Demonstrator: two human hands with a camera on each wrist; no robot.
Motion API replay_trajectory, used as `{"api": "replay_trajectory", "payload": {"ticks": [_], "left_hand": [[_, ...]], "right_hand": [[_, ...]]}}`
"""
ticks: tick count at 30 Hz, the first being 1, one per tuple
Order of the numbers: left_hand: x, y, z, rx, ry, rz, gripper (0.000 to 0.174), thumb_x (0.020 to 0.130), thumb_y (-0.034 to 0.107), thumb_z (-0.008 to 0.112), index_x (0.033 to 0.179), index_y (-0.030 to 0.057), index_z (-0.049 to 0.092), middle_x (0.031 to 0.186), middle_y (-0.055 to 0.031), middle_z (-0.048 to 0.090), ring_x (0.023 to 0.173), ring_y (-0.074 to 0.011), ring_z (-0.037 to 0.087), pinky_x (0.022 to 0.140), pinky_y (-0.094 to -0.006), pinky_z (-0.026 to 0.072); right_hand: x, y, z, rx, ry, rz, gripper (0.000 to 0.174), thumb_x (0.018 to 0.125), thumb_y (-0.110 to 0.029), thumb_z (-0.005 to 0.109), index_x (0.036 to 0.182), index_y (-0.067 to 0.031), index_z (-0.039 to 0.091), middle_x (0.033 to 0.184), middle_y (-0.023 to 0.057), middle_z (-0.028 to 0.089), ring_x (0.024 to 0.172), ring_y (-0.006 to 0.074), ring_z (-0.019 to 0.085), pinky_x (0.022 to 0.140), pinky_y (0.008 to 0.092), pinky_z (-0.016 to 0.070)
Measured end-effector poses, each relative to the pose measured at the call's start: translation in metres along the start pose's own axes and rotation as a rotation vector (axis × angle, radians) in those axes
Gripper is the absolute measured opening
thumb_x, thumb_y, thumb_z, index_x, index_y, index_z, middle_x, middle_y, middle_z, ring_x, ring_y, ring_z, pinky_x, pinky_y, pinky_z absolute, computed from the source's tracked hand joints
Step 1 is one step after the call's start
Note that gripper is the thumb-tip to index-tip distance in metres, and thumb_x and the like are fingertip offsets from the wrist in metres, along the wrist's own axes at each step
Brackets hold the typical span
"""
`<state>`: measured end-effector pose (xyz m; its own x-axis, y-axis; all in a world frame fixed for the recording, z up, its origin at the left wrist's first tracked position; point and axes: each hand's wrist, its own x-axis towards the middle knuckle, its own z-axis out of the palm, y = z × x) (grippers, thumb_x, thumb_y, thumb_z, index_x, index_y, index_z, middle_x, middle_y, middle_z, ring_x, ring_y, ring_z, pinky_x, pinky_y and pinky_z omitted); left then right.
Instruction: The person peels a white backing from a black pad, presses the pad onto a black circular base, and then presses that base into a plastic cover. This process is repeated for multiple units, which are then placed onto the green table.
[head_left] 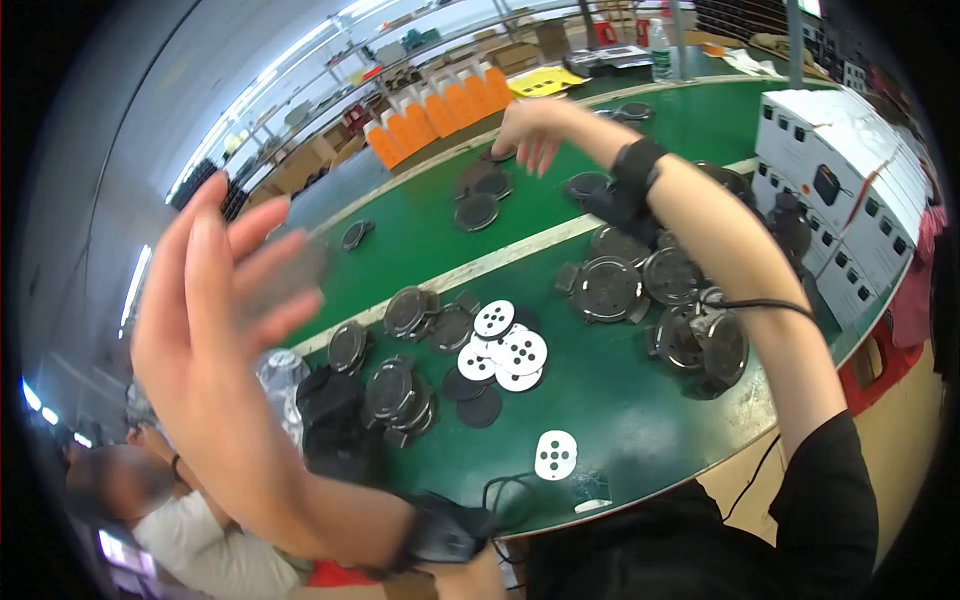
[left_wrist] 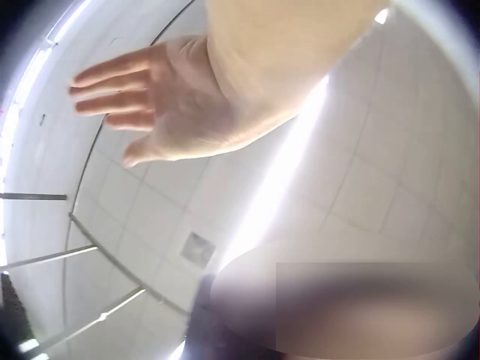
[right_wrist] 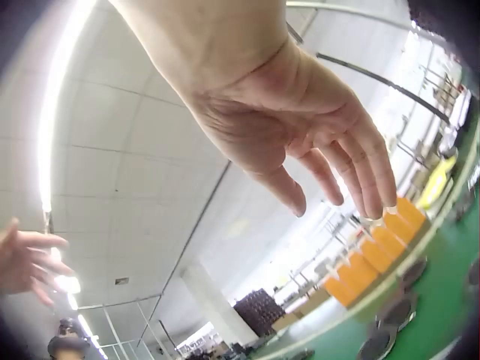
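Note:
My left hand (head_left: 225,330) is raised at the left of the head view, fingers spread and slightly blurred. Its bare palm (left_wrist: 176,97) shows in the left wrist view, holding nothing. My right hand (head_left: 527,130) reaches across the far green strip, its fingers loosely bent downward. In the right wrist view nothing lies within that hand (right_wrist: 307,120). Nearest to it are several dark round discs (head_left: 477,212), one partly hidden at the fingertips. Closer in, white round cards with dark holes (head_left: 525,352) are piled beside dark round cases with side lugs (head_left: 408,312).
More dark cases (head_left: 607,288) cluster under my right forearm. White printed boxes (head_left: 830,190) are stacked at the right edge. Orange-fronted holders (head_left: 440,110) line the far side, near a water bottle (head_left: 660,50). A single white card (head_left: 556,455) lies near the front edge. Another person (head_left: 215,535) sits lower left.

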<state>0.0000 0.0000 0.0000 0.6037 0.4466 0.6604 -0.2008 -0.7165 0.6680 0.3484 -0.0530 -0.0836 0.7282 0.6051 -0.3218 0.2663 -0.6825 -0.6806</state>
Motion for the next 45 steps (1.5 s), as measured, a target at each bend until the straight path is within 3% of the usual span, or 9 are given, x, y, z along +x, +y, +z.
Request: {"api": "replay_trajectory", "payload": {"ticks": [3,4,9,19,27,32,36,41,45], "left_hand": [[-0.060,-0.035,0.010,0.018,-0.211,0.025,0.030,0.088,0.020,0.048,0.109,-0.0014,0.054,0.089,-0.0134,0.063,0.075,-0.0161,0.062,0.056,-0.0241,0.0488],[-0.071,-0.045,0.008,0.061,-0.489,-0.011,0.027,0.086,0.017,0.050,0.106,-0.0013,0.056,0.086,-0.0135,0.063,0.073,-0.0160,0.062,0.054,-0.0242,0.0479],[-0.115,-0.122,-0.003,0.130,-0.936,-0.258,0.020,0.076,0.012,0.061,0.092,0.0003,0.057,0.071,-0.0133,0.062,0.062,-0.0276,0.061,0.052,-0.0330,0.0455],[-0.194,-0.154,0.023,0.177,-0.766,-0.385,0.042,0.063,0.016,0.075,0.094,-0.0007,0.053,0.064,-0.0065,0.051,0.057,-0.0156,0.048,0.054,-0.0285,0.0427],[-0.195,-0.168,0.058,0.192,-0.730,-0.125,0.027,0.066,0.008,0.069,0.083,0.0017,0.049,0.066,-0.0078,0.045,0.064,-0.0248,0.047,0.055,-0.0372,0.0383],[-0.161,-0.168,0.046,0.176,-0.774,-0.052,0.048,0.067,0.015,0.071,0.109,0.0018,0.050,0.085,-0.0126,0.053,0.075,-0.0227,0.053,0.066,-0.0323,0.0449],[-0.132,-0.162,0.043,0.174,-0.568,-0.114,0.057,0.076,0.014,0.064,0.124,-0.0032,0.037,0.108,-0.0197,0.051,0.099,-0.0328,0.050,0.082,-0.0365,0.0411],[-0.117,-0.153,0.042,-0.760,-0.627,-0.668,0.037,0.083,-0.002,0.049,0.119,-0.0076,0.044,0.108,-0.0151,0.056,0.091,-0.0146,0.056,0.078,-0.0243,0.0456],[-0.127,-0.134,0.044,-0.766,-0.446,-0.666,0.032,0.083,-0.006,0.045,0.116,-0.0080,0.048,0.098,-0.0130,0.059,0.080,-0.0103,0.058,0.064,-0.0189,0.0483]], "right_hand": [[0.007,-0.036,0.079,-0.305,-0.214,0.039,0.061,0.081,-0.028,0.052,0.130,-0.0006,0.029,0.101,0.0208,0.058,0.071,0.0280,0.064,0.064,0.0393,0.0526],[-0.005,-0.036,0.105,-0.325,-0.152,-0.071,0.044,0.075,-0.018,0.059,0.100,0.0171,0.048,0.089,0.0274,0.056,0.063,0.0316,0.062,0.051,0.0377,0.0559],[-0.101,-0.023,0.161,-0.840,-0.024,-0.509,0.027,0.071,-0.016,0.062,0.084,0.0078,0.059,0.075,0.0216,0.061,0.075,0.0318,0.062,0.064,0.0370,0.0515],[-0.094,0.054,0.215,-0.569,0.148,-0.442,0.046,0.070,-0.031,0.068,0.083,0.0099,0.052,0.072,0.0237,0.059,0.067,0.0326,0.062,0.060,0.0359,0.0511],[-0.118,0.060,0.182,-0.120,-0.121,-0.028,0.024,0.079,-0.006,0.054,0.062,0.0104,0.053,0.055,0.0136,0.059,0.046,0.0192,0.060,0.044,0.0274,0.0505],[-0.142,0.080,0.175,-0.237,0.084,-0.132,0.025,0.079,-0.007,0.055,0.059,0.0084,0.054,0.050,0.0122,0.057,0.042,0.0179,0.058,0.041,0.0272,0.0479],[-0.178,0.067,0.168,0.019,0.111,-0.302,0.017,0.080,-0.007,0.054,0.067,0.0036,0.055,0.053,0.0097,0.057,0.045,0.0162,0.058,0.043,0.0271,0.0446],[-0.221,0.051,0.176,0.315,-0.096,-0.396,0.020,0.082,-0.010,0.053,0.067,0.0005,0.047,0.056,0.0117,0.055,0.054,0.0188,0.058,0.048,0.0304,0.0428],[-0.222,0.051,0.189,0.058,0.505,-0.517,0.017,0.079,-0.012,0.061,0.081,-0.0026,0.046,0.060,0.0054,0.052,0.047,0.0143,0.053,0.045,0.0253,0.0412]]}}
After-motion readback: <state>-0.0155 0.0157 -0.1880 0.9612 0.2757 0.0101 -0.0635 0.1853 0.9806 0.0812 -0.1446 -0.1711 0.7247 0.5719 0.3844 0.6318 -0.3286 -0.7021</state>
